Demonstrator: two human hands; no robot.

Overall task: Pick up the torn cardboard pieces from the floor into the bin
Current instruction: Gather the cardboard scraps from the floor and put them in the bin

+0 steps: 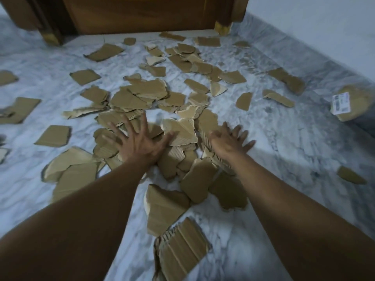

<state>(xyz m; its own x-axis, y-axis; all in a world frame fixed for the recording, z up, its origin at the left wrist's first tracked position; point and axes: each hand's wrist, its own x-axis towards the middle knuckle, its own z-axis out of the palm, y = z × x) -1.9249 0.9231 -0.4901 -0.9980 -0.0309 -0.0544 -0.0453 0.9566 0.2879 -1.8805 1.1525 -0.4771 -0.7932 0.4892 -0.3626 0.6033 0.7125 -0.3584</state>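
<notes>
Several torn brown cardboard pieces [142, 94] lie scattered over a white and grey marble floor [284, 138], thickest in a heap at the centre. My left hand [140, 140] is spread flat, fingers wide, on the left side of that heap. My right hand [229, 138] lies with fingers apart on the heap's right edge. Between the two hands sits a pale, creased piece [180, 132]. Neither hand grips anything. A large corrugated piece [180, 254] lies near me between my forearms. No bin is in view.
A wooden door and frame [142, 15] stand at the far end. A white wall with a marble skirting [304, 47] runs along the right. A cardboard piece with a white shipping label [349, 106] lies by the right wall.
</notes>
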